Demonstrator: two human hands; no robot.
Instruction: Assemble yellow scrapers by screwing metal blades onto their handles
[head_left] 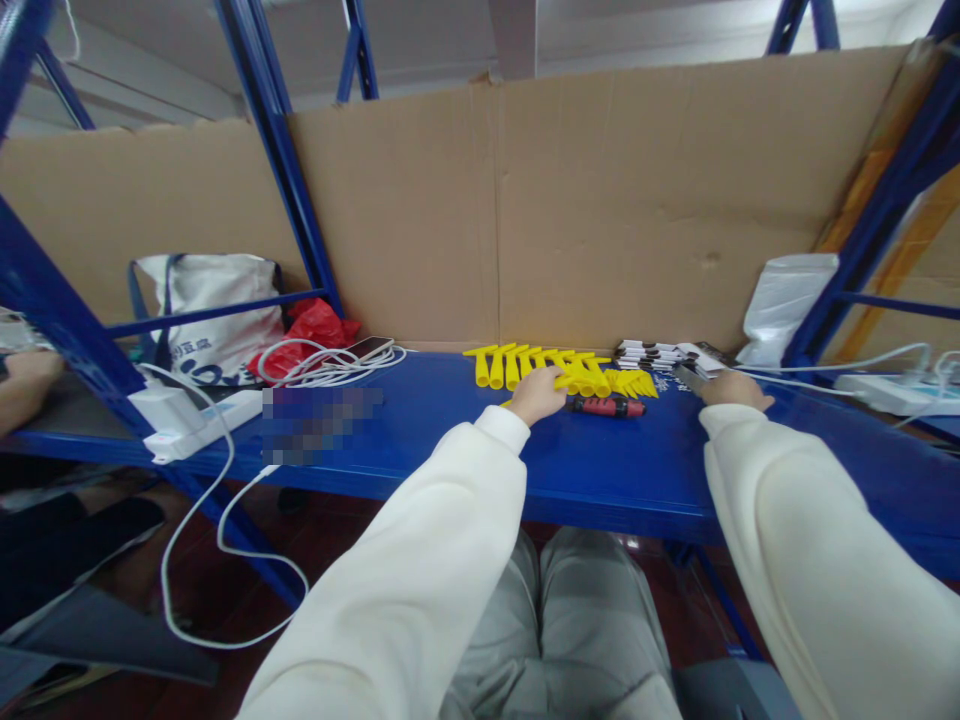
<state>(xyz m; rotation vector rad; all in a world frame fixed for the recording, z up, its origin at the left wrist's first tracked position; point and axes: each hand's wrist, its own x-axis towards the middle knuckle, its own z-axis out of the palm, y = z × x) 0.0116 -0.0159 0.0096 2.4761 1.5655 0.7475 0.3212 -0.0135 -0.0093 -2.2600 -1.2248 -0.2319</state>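
Note:
My left hand (541, 395) is closed around a yellow plastic piece, with bits of yellow showing at both sides of the fingers. Beside it stands a row of yellow T-shaped plastic handles (512, 368). My right hand (731, 388) reaches to the right end of the row, its fingers at a flat grey metal piece (688, 376); the fingertips are partly hidden. Between the hands lie small flat yellow pieces (631, 383) and a red and black screwdriver (611, 407). Small shiny bits (661, 382), too small to name, and a stack of black-and-white packets (646, 354) sit behind.
The blue table (450, 450) is backed by a cardboard wall (600, 210) between blue posts. At left are a cloth bag (217, 310), a red plastic bag (315, 330), coiled white cable (330, 365) and a power strip (202, 425). A person's hand (30, 385) shows far left.

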